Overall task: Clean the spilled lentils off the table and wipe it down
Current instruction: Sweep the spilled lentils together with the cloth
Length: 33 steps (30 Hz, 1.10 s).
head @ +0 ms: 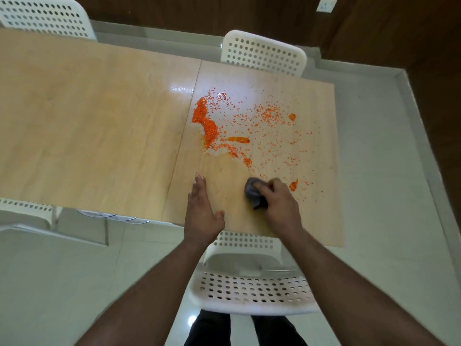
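Observation:
Orange lentils (209, 126) lie spilled over the right half of a light wooden table (99, 116), thickest in a curved heap near the table's seam and thinly scattered to the right. My right hand (279, 201) grips a bunched grey cloth (252, 191) and presses it on the table near the front edge, just below the spill. A small clump of lentils (293, 185) lies right beside that hand. My left hand (202, 208) rests flat on the table with straight fingers, left of the cloth.
White perforated chairs surround the table: one (252, 288) right in front of me under the near edge, one (264, 54) at the far side, one (45, 17) at the far left, one (27, 213) at the near left. Pale tiled floor lies to the right.

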Available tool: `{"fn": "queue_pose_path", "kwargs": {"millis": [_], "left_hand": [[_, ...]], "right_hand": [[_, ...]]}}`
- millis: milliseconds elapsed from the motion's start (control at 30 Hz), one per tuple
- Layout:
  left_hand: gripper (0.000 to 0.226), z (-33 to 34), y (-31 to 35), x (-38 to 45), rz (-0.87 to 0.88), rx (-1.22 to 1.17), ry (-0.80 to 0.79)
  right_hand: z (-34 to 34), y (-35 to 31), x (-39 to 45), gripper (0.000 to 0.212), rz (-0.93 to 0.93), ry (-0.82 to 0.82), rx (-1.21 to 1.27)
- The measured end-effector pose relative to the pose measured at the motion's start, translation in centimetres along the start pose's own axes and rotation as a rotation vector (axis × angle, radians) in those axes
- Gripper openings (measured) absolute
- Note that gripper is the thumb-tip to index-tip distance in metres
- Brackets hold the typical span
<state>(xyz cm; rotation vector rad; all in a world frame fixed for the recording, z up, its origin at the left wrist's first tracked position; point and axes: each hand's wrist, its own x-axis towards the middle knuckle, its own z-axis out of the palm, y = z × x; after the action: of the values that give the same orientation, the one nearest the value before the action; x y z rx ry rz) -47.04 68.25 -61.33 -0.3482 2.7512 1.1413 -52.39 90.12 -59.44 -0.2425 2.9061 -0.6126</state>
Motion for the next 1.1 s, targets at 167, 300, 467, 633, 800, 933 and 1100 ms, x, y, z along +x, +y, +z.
{"fn": "queue_pose_path", "kwargs": {"millis": [167, 300, 467, 633, 800, 933, 1100], "left_hand": [[0.120, 1.7, 1.7, -0.7, -0.010, 0.010, 0.029], [0.120, 3.5, 3.3, -2.1, -0.107, -0.027, 0.100], [0.129, 5.7, 5.6, -3.8, -0.210, -0.074, 0.184], [0.139, 8.6, 8.2, -4.6, -0.309, -0.086, 0.193], [0.150, 11.2, 11.2, -4.6, -0.394, -0.064, 0.210], [0.147, 12.5, 12.9, -4.8, -0.387, -0.048, 0.195], [0.133, 13.5, 13.8, -4.7, -0.366, -0.067, 0.215]], "right_hand": [[-1.9, 1.3, 5.5, 0.028, 0.126, 0.056, 0.103], [-3.0, 0.8, 1.4, 0.027, -0.080, 0.022, 0.166], [-1.5, 3.8, -5.0, 0.062, -0.347, -0.162, -0.031], [-2.1, 8.2, -3.1, 0.048, -0.367, -0.174, -0.076], [-5.5, 10.3, 4.3, 0.047, -0.280, -0.143, -0.056], [-7.7, 9.7, 4.5, 0.056, -0.351, -0.105, -0.032], [-7.6, 11.4, -2.2, 0.047, -0.456, -0.155, -0.031]]}}
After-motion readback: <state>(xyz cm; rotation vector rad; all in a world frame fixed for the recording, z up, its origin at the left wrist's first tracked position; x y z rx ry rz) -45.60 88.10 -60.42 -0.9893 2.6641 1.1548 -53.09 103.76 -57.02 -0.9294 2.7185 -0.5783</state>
